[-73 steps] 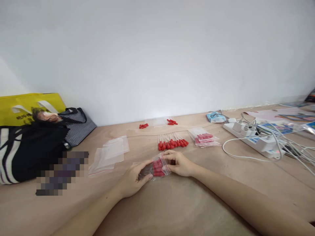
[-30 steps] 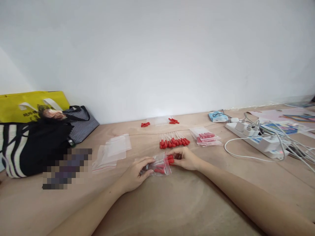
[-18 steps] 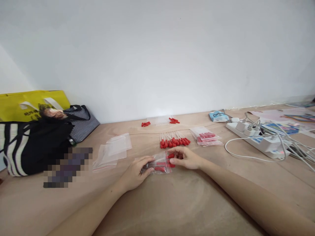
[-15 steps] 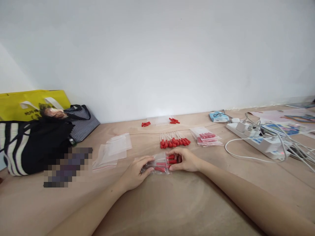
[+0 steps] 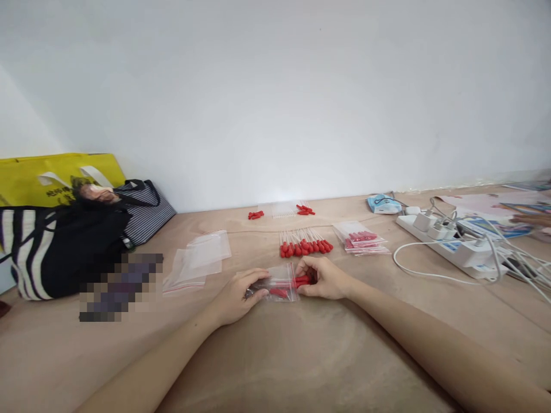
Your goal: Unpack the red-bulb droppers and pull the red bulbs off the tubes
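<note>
My left hand (image 5: 241, 297) pinches the closed end of a clear zip-lock bag (image 5: 282, 273), thumb and fingers pressed on its left side. Red-bulbed droppers (image 5: 302, 281) stick partly out of the bag's mouth on the right, and my right hand (image 5: 323, 278) grips their bulbs. One red bulb (image 5: 279, 292) lies inside the bag. Just beyond my hands, a row of red-bulbed droppers (image 5: 305, 248) lies on the table, bulbs toward me. Filled zip-lock bags (image 5: 361, 240) are stacked to the right of the row.
Flat zip-lock bags (image 5: 196, 258) lie to the left. More droppers (image 5: 305, 210) lie near the wall. A white power strip (image 5: 451, 246) with cables and a blue mask (image 5: 383, 203) are at right. Dark bags (image 5: 64, 252) stand left. Another person's hand (image 5: 534, 219) shows at the right edge.
My right hand has pushed the droppers slightly further into the bag, and their bulbs sit closer together. My left hand stays on the bag. Another person's hand has appeared at the right edge.
</note>
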A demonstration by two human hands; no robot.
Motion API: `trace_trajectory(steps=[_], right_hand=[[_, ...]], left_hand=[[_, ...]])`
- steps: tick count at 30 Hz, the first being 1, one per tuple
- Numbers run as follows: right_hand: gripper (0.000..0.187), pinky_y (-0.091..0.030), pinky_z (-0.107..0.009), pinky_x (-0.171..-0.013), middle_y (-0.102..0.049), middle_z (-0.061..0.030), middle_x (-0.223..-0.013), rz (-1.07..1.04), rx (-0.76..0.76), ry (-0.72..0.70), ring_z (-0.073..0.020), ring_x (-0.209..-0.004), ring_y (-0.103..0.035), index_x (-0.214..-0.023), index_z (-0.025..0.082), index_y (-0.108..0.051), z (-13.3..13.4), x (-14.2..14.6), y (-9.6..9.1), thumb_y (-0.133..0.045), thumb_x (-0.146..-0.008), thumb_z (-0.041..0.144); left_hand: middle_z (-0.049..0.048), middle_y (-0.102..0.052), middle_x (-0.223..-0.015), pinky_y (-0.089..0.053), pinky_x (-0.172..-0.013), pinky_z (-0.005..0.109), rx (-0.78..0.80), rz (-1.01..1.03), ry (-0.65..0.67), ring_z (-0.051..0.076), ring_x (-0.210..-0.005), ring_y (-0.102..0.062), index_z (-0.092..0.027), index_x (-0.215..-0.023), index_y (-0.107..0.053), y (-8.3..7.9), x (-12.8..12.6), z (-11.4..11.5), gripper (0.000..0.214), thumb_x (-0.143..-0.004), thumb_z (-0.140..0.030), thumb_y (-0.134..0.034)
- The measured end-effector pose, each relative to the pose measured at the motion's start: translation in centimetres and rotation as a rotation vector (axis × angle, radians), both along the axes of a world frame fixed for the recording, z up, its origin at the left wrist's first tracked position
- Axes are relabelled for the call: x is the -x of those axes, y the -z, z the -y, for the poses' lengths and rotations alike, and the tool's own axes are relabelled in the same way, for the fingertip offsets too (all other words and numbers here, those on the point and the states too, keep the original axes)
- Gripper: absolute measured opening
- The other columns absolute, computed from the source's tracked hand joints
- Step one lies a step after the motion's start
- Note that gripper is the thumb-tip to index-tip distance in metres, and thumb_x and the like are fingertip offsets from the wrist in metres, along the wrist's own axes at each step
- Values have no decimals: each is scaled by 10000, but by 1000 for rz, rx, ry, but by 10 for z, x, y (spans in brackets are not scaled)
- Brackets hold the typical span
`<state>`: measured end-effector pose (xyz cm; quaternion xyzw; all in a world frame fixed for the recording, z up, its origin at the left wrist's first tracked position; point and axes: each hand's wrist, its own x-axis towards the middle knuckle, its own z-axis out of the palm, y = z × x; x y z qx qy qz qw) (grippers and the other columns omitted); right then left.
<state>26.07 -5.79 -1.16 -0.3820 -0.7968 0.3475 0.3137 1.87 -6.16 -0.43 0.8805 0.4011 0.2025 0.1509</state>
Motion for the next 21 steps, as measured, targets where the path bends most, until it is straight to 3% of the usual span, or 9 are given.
trace_trajectory(steps=[7, 10, 14, 21], right_hand=[[200, -381, -190, -520, -562, 21, -696, 48, -81, 31, -79, -586, -481, -744, 166, -543, 0, -14, 0, -586, -564, 89], [178, -411, -209, -531, -608, -12, -748, -27, 9, 61, -97, -613, -527, -781, 152, -585, -2, -28, 1, -628, -616, 203], [285, -451, -247, -611, -640, -32, -777, -217, 150, 101, -117, -672, -571, -833, 145, -606, -7, -49, -3, -652, -630, 339], [268, -414, -228, -524, -614, -5, -629, -402, 214, 326, -90, -551, -531, -713, 148, -593, -15, -86, -20, -689, -582, 361]], left_hand=[[60, -553, -1155, -403, -899, 340, 7, -23, 16, 187, -1050, -510, -208, -1095, -529, -1, 3, -2, 312, -809, -312, -461], [58, -548, -1163, -396, -907, 340, 2, -37, 13, 185, -1061, -503, -209, -1099, -523, 0, 4, -3, 315, -807, -309, -464], [57, -546, -1167, -386, -916, 345, 4, -37, -2, 187, -1068, -498, -214, -1110, -516, 1, 5, -4, 325, -805, -316, -466], [41, -545, -1172, -385, -920, 331, 149, 82, -27, 175, -1065, -501, -218, -1117, -523, -5, 5, -4, 346, -821, -371, -430]])
